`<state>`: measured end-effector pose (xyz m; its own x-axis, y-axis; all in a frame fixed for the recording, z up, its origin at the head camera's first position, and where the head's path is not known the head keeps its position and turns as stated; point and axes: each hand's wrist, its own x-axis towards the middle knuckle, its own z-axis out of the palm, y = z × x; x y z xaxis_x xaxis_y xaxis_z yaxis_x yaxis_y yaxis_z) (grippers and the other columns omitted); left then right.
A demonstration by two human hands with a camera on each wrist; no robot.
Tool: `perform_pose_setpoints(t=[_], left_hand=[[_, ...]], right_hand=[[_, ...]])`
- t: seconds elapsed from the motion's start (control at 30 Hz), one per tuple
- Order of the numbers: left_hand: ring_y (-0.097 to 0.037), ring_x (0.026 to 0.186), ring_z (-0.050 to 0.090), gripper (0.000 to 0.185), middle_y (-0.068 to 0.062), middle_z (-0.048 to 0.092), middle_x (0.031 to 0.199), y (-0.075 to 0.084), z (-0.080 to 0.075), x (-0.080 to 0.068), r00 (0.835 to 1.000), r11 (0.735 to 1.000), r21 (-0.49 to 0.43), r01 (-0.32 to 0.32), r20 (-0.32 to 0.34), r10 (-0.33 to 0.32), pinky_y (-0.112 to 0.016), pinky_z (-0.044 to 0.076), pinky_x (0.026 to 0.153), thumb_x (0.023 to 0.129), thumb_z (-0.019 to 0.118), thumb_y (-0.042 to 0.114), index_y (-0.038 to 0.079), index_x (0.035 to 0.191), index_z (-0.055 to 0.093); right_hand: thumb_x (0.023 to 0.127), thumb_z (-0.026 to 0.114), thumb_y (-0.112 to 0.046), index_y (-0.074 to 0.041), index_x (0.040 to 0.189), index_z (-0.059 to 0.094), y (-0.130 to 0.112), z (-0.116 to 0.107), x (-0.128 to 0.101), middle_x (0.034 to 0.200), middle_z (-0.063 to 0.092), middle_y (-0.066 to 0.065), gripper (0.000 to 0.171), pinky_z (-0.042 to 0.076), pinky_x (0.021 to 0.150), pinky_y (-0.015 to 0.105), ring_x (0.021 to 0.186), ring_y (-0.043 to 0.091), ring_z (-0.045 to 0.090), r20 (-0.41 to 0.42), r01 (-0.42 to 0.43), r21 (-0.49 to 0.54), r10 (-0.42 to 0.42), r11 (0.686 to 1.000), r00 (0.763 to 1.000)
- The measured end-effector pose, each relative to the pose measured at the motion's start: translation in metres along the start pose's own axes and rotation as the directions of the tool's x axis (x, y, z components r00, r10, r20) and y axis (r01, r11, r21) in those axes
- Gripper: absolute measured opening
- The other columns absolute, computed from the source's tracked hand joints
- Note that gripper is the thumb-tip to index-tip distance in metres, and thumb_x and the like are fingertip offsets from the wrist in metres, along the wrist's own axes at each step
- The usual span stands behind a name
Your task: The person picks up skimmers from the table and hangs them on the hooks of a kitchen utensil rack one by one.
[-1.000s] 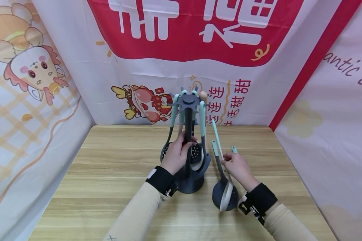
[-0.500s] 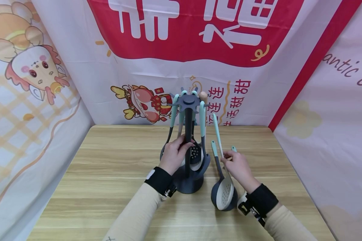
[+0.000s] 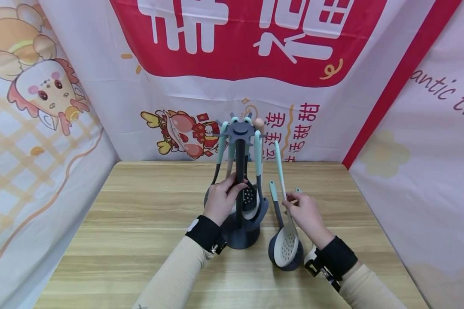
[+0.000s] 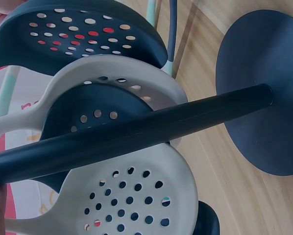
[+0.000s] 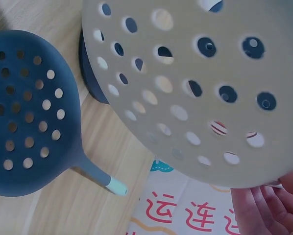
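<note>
From the head view, the left hand (image 3: 221, 201) is wrapped round the dark pole of the utensil stand (image 3: 239, 171), fingers curled on it about halfway up. The stand sits upright on the wooden worktop (image 3: 139, 223), its round base just beside the left wrist, with mint-handled utensils hanging from the hooks at the top. Over to the right hand (image 3: 306, 214): its grip pinches the slim handle of a beige skimmer (image 3: 287, 245), handle tipped up towards the stand's top, perforated head low and lying over a dark ladle (image 3: 282, 253) that rests on the worktop just right of the base. Printed banners stand behind and on both sides.

Left wrist view now: the dark pole (image 4: 136, 132) crosses the picture at a slant and meets the round base (image 4: 269, 93) on the wood. Crowded against the pole are perforated heads, a dark one (image 4: 73, 34) at the top and a beige one (image 4: 132, 196) at the bottom. Only a sliver of the hand shows at the lower left edge.

Right wrist view: the beige skimmer's head (image 5: 200, 83) fills the upper picture, holes clear to see. Fingertips (image 5: 269, 205) show at the lower right corner, just under its rim. A dark perforated spoon (image 5: 29, 112) lies flat on the worktop to the left, with a mint tip on its handle.
</note>
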<state>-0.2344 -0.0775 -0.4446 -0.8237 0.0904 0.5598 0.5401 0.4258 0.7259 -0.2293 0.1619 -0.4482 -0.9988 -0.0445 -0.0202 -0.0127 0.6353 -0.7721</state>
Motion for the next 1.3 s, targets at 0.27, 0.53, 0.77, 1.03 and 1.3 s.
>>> perform_pose_setpoints(t=[0.27,0.53,0.77,1.03,1.3], left_hand=[[-0.023,0.094,0.074,0.016,-0.009,0.076,0.098,-0.002,0.004,-0.001,0.999,1.000,-0.007,-0.007,-0.044,0.007,-0.039,0.059,0.085,0.096,0.065,0.013,0.005,0.108,0.070],[-0.023,0.092,0.075,0.020,-0.011,0.077,0.098,-0.003,0.007,-0.001,0.997,0.999,-0.002,-0.032,-0.077,0.032,-0.038,0.060,0.083,0.096,0.064,0.017,0.004,0.110,0.070],[-0.024,0.090,0.075,0.019,-0.012,0.077,0.096,-0.003,0.009,-0.001,0.993,1.000,-0.010,-0.029,-0.117,0.028,-0.036,0.060,0.080,0.095,0.066,0.015,0.003,0.108,0.071],[-0.023,0.078,0.075,0.016,-0.013,0.076,0.087,-0.003,0.014,0.000,0.978,0.997,0.041,-0.072,-0.193,0.078,-0.037,0.061,0.069,0.093,0.068,0.015,0.003,0.103,0.071],[-0.023,0.077,0.075,0.018,-0.012,0.076,0.087,-0.001,0.016,0.001,0.974,0.999,0.018,-0.032,-0.223,0.035,-0.037,0.061,0.070,0.092,0.070,0.020,0.004,0.100,0.073]], right_hand=[[0.096,0.059,-0.010,0.004,0.123,0.064,-0.003,-0.004,-0.002,0.110,0.067,0.020,0.031,0.055,0.068,0.031,0.082,0.021,0.068,-0.031,0.030,0.024,-0.030,0.999,0.999],[0.096,0.060,-0.009,0.003,0.120,0.066,-0.008,-0.004,-0.006,0.109,0.070,0.021,0.027,0.056,0.069,0.030,0.085,0.026,0.070,-0.066,0.053,0.059,-0.049,0.997,0.997],[0.096,0.061,-0.009,0.002,0.117,0.067,-0.013,-0.004,-0.010,0.103,0.072,0.019,0.025,0.053,0.068,0.029,0.085,0.031,0.069,-0.102,0.101,0.071,-0.093,0.992,0.990],[0.095,0.062,-0.007,0.001,0.119,0.067,-0.017,-0.003,-0.015,0.103,0.072,0.017,0.025,0.053,0.069,0.028,0.082,0.024,0.067,-0.133,0.136,0.068,-0.126,0.988,0.983],[0.095,0.062,-0.006,0.001,0.120,0.067,-0.021,-0.004,-0.019,0.104,0.071,0.018,0.026,0.053,0.067,0.024,0.082,0.026,0.068,-0.156,0.156,0.101,-0.140,0.983,0.978]])
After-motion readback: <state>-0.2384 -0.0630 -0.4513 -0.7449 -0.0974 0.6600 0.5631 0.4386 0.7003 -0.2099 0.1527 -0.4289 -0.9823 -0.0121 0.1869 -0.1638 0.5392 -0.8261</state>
